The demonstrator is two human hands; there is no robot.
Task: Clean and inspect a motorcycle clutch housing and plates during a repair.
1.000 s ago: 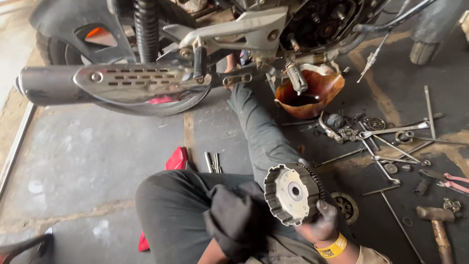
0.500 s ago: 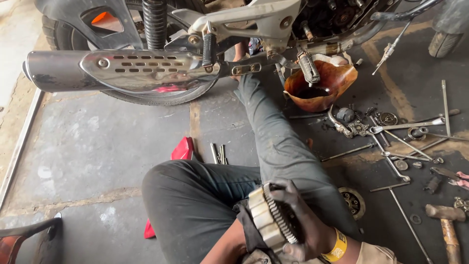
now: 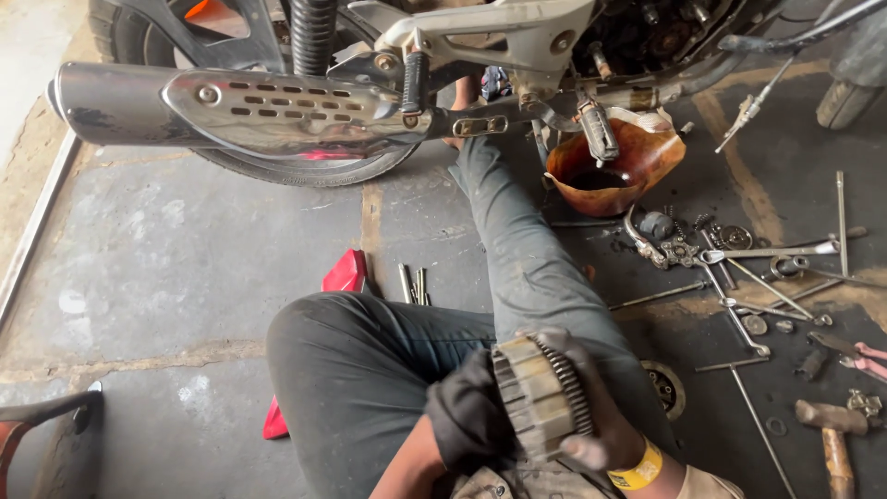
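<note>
Your right hand [image 3: 591, 420] grips clutch basket [image 3: 540, 397] over your lap, fingers [image 3: 577, 448] closed round toothed rim, steadying weight. Left hand [image 3: 467, 416], under dark rag, cups opposite face; fingers hidden, cannot tell. Oil pan [image 3: 614, 166] sits under engine.

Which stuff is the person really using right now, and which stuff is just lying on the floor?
In use:
- round toothed metal drum, gripped by the right hand
- dark rag, under the left hand, pressed on the drum

Lying about:
- hammer
- long rods and wrenches
- brown oil pan
- red cloth
- motorcycle exhaust
</note>
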